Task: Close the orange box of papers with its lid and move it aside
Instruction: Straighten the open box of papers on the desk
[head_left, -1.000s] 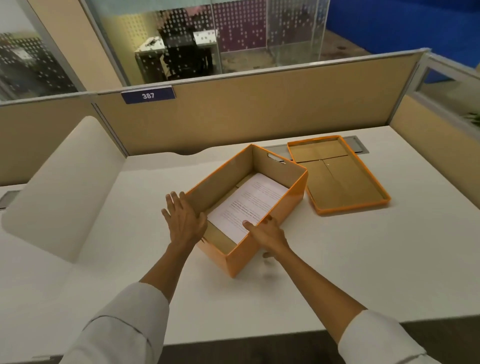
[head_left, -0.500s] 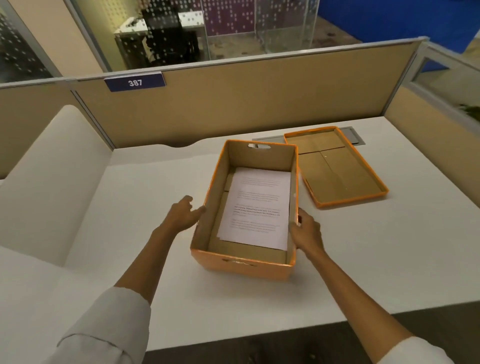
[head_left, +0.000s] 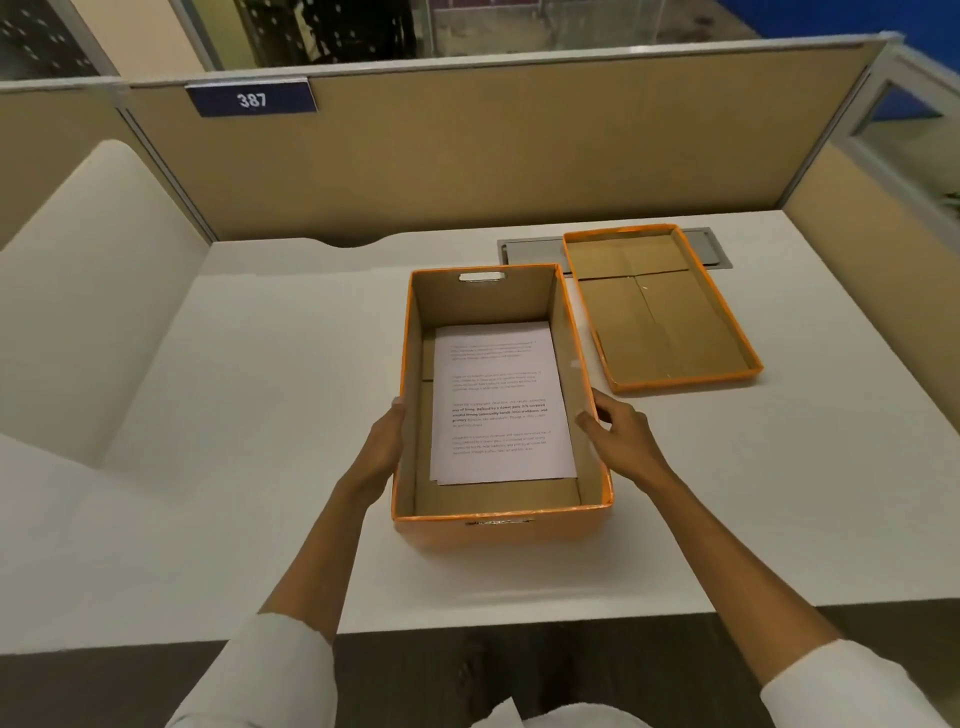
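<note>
The orange box (head_left: 498, 531) stands open in the middle of the white desk, its long side pointing away from me. A stack of printed papers (head_left: 498, 405) lies flat on its floor. The orange lid (head_left: 660, 322) rests upside down on the desk just right of the box's far end, brown inside showing, apart from the box. My left hand (head_left: 382, 447) presses against the box's left wall, thumb at the rim. My right hand (head_left: 621, 434) is against the right wall with curled fingers touching it.
The white desk (head_left: 260, 389) is fenced by a beige partition (head_left: 467, 156) at the back and another (head_left: 872, 291) on the right. A white curved divider (head_left: 88, 291) rises on the left. A grey cable hatch (head_left: 530, 252) lies partly under the lid.
The box has been turned from a diagonal position to straight in front of me. My hands have shifted from its near corner to its two long side walls.
</note>
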